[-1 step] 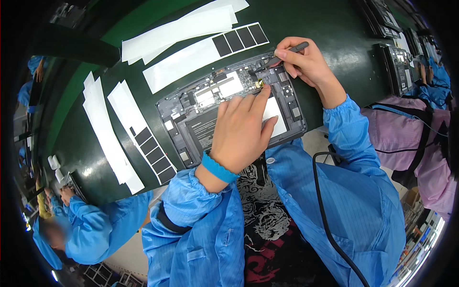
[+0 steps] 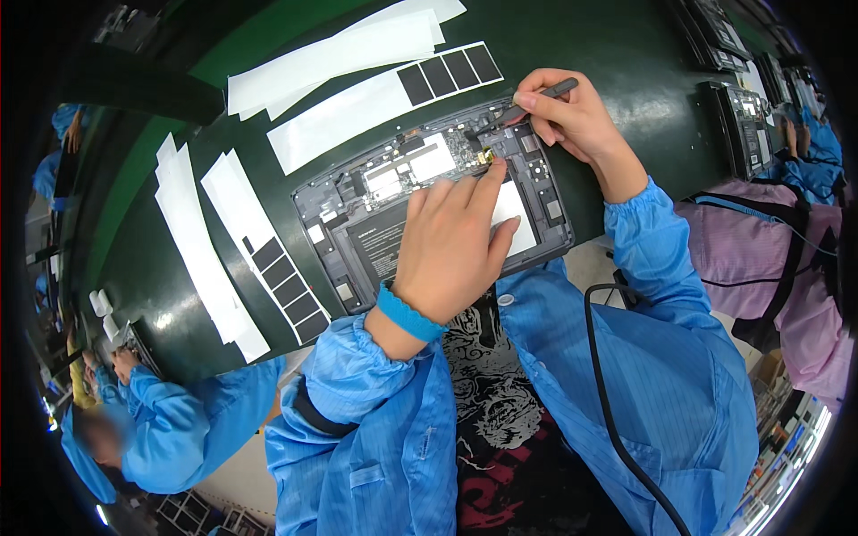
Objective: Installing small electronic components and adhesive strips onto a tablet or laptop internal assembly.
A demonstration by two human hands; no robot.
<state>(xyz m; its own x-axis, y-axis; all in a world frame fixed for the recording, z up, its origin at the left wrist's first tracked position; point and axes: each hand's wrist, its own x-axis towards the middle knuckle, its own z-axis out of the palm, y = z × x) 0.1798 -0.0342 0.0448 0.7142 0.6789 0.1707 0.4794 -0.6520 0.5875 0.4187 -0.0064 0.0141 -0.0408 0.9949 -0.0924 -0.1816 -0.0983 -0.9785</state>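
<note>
An open dark grey laptop or tablet chassis (image 2: 543,230) lies slightly tilted on the table, its inside parts bare. Across its middle, over the black battery (image 2: 368,243), rests my left hand (image 2: 451,239), fingers stretched out. That hand's index fingertip touches down beside a small yellow connector (image 2: 486,156) on the circuit board (image 2: 460,147). My right hand (image 2: 572,121) pinches dark tweezers (image 2: 561,87) above the chassis's far right corner. The tweezers point down and left toward the board; whether their tips touch anything I cannot tell.
White strips with black pads (image 2: 450,74) lie beyond the chassis, and more strips (image 2: 288,288) to its left. Other opened devices (image 2: 746,129) stand at the far right. A person in blue (image 2: 192,429) works at the left. A black cable (image 2: 599,384) hangs over my right sleeve.
</note>
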